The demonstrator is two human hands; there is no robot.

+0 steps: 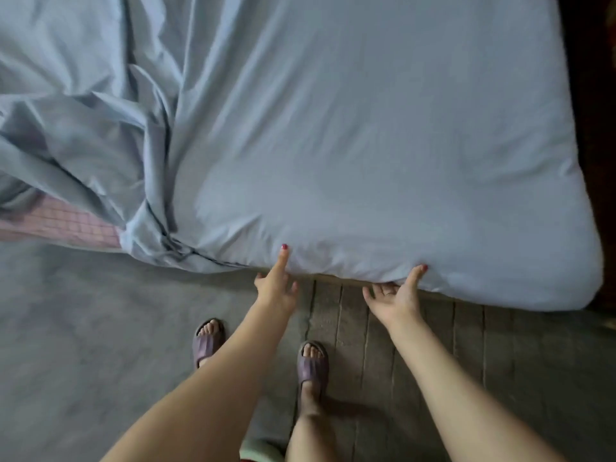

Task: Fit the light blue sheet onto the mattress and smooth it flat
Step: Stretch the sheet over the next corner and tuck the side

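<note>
The light blue sheet (366, 128) covers the right part of the mattress, fairly flat there and pulled over the near right corner. On the left it lies bunched in deep folds (100, 135), and its dark hem gathers near the edge. A strip of pink checked mattress (76, 225) shows uncovered at the left. My left hand (275, 285) reaches the near edge of the bed with fingers spread and the thumb touching the sheet. My right hand (396, 295) is at the lower edge of the sheet, thumb on the fabric, fingers under the overhang.
I stand at the bed's near side on a grey floor (83, 328). A ribbed brown rug (466, 345) lies under my feet, which wear purple slippers (311, 365). Dark furniture or floor runs along the bed's right side (596, 128).
</note>
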